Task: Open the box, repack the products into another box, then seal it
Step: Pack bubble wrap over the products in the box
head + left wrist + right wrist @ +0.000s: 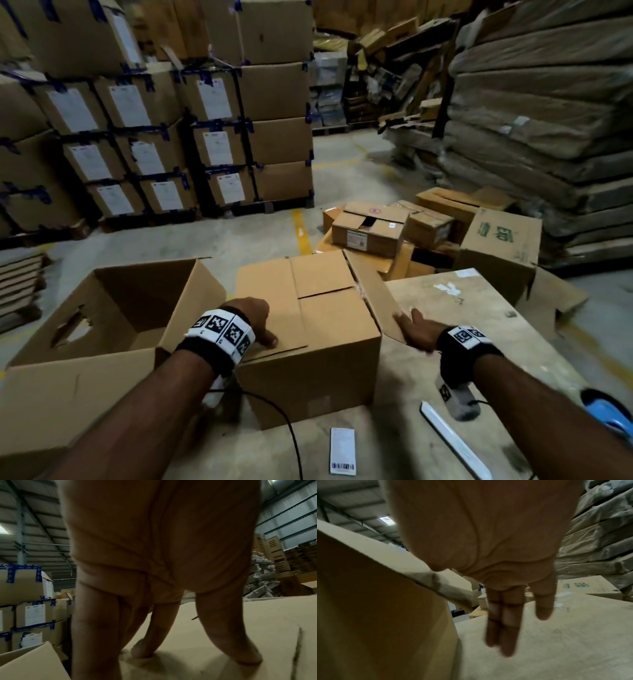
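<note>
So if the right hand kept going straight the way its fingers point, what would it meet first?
Probably the raised side flap of the closed box: the right hand, fingers straight, is already at the flap's lower edge. Actual contact is unclear.

Closed brown cardboard box [308,342] on wooden table [479,325]; open empty cardboard box [113,308] left of it; white barcode label [342,450] in front, apparently flat.
</note>
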The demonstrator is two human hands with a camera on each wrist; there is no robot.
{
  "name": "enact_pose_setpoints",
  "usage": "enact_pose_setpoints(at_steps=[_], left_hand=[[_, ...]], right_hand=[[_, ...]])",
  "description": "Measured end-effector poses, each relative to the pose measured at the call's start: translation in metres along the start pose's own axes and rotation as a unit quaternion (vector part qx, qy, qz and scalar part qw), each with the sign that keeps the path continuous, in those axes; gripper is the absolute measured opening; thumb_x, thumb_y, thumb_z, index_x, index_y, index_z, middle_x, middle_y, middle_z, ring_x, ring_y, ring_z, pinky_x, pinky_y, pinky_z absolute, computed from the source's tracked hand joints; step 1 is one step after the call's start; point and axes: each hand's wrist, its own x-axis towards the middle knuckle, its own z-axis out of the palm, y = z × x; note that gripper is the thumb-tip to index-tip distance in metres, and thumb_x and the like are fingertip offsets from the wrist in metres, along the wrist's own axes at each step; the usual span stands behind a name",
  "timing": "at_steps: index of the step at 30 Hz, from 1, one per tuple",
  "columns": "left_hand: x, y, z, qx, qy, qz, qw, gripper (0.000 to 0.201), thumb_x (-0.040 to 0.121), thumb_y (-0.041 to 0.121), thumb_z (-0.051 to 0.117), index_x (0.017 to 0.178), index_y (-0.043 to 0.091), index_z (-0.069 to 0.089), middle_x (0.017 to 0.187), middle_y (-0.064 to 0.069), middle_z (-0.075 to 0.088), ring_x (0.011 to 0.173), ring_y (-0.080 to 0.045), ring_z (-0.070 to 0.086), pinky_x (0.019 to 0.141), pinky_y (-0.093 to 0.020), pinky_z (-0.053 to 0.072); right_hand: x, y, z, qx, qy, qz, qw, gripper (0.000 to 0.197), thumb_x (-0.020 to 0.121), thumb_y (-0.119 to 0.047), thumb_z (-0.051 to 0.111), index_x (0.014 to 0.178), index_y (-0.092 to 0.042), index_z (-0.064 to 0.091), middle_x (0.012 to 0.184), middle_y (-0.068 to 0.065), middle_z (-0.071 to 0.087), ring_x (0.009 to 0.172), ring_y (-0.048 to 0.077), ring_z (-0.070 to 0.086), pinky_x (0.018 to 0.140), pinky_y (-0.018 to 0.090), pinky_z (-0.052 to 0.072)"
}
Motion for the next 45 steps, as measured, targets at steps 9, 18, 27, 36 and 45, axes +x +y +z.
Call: enact_pose_setpoints(at_steps=[9, 18, 27, 36, 45], left_hand=[[0.006, 0.003, -0.001, -0.019, -0.002, -0.031, 0.999, 0.069, 0.079, 0.055, 0.070, 0.124, 0.006, 0.052, 0.122, -0.009, 0.061, 0.109, -0.026, 0.060, 0.087, -0.034, 0.049], [0.000, 0.001, 0.018, -0.145, 0.019, -0.094, 0.985, 0.052, 0.078, 0.060, 0.066, 0.094, 0.012, 0.057, 0.105, -0.009, 0.065, 0.092, -0.023, 0.061, 0.079, -0.033, 0.049], [-0.015, 0.033, 0.066, -0.224, 0.082, -0.119, 0.964, 0.076, 0.090, 0.066, 0.039, 0.152, 0.028, 0.015, 0.143, -0.019, 0.043, 0.126, -0.033, 0.047, 0.104, -0.042, 0.042], [-0.014, 0.089, 0.060, -0.124, 0.121, -0.020, 0.985, 0.077, 0.092, 0.068, 0.020, 0.152, 0.030, -0.009, 0.160, -0.013, -0.017, 0.148, -0.034, -0.007, 0.115, -0.059, -0.002], [0.000, 0.102, 0.055, -0.056, 0.166, 0.122, 0.977, 0.066, 0.099, 0.048, 0.023, 0.154, 0.019, 0.000, 0.162, -0.008, -0.003, 0.149, -0.025, -0.001, 0.118, -0.049, 0.002]], right_hand=[[-0.054, -0.025, -0.081, 0.153, 0.191, -0.206, 0.947, 0.072, 0.090, -0.073, 0.018, 0.123, -0.023, 0.058, 0.125, 0.010, 0.061, 0.112, 0.025, 0.058, 0.099, 0.043, 0.044], [-0.058, -0.060, 0.019, 0.060, 0.016, -0.335, 0.940, 0.080, 0.080, -0.082, 0.017, 0.147, -0.041, 0.032, 0.159, -0.004, 0.012, 0.145, 0.017, 0.018, 0.118, 0.036, 0.017], [-0.017, -0.045, 0.016, -0.125, 0.111, -0.378, 0.910, 0.055, 0.096, -0.058, 0.033, 0.148, -0.041, 0.030, 0.162, 0.006, 0.004, 0.147, 0.026, 0.014, 0.118, 0.039, 0.020], [-0.038, -0.044, 0.025, -0.197, 0.178, -0.311, 0.913, 0.050, 0.100, -0.053, 0.024, 0.149, -0.043, 0.021, 0.162, 0.004, 0.006, 0.143, 0.032, 0.020, 0.112, 0.048, 0.031], [-0.073, -0.035, 0.053, -0.297, 0.209, -0.271, 0.892, 0.080, 0.088, -0.056, 0.051, 0.150, -0.040, 0.003, 0.162, 0.006, -0.001, 0.146, 0.040, -0.001, 0.116, 0.052, 0.021]])
